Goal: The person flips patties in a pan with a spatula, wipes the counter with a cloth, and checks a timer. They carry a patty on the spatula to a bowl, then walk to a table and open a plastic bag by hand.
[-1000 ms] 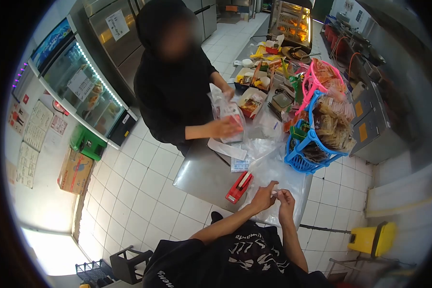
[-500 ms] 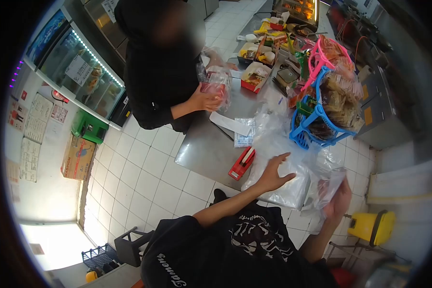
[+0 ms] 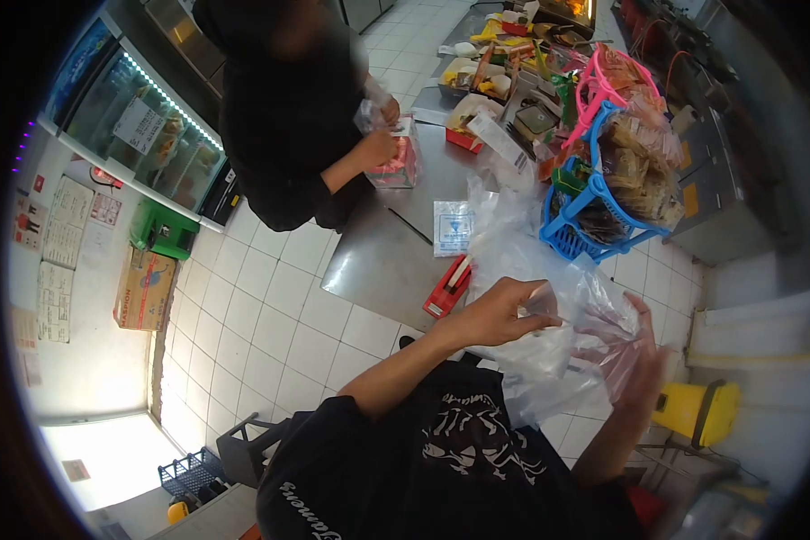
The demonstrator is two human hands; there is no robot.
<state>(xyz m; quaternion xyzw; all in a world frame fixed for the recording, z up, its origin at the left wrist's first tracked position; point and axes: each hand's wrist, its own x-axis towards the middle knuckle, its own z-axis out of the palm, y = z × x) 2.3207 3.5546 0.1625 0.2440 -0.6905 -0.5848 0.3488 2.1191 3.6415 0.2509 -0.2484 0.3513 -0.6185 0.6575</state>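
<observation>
My left hand point(image 3: 511, 315) is closed, with thumb and fingertips pinching the edge of a clear plastic bag point(image 3: 549, 369). The bag hangs crumpled between my two hands, over the table's near edge. On the other side, my right hand point(image 3: 637, 355) grips the same bag; it is partly blurred, and its fingers show pinkish through the film. More clear plastic bags point(image 3: 504, 234) lie on the table beyond my left hand. A red stapler-like tool point(image 3: 447, 286) rests to the left of that hand, near a small printed packet point(image 3: 453, 227).
A blue basket point(image 3: 594, 193) and a pink basket point(image 3: 594, 94) of packets stand at the right. Opposite, a person in black point(image 3: 279, 117) handles a red box in plastic point(image 3: 398, 160). A receipt point(image 3: 499, 139) lies across an open food box point(image 3: 463, 137). The steel table point(image 3: 360, 265) ends nearby.
My left hand has gone from spread over the bag stack to pinching the bag held by my right hand. The white slip has moved onto the food box. The person's red box has been lowered.
</observation>
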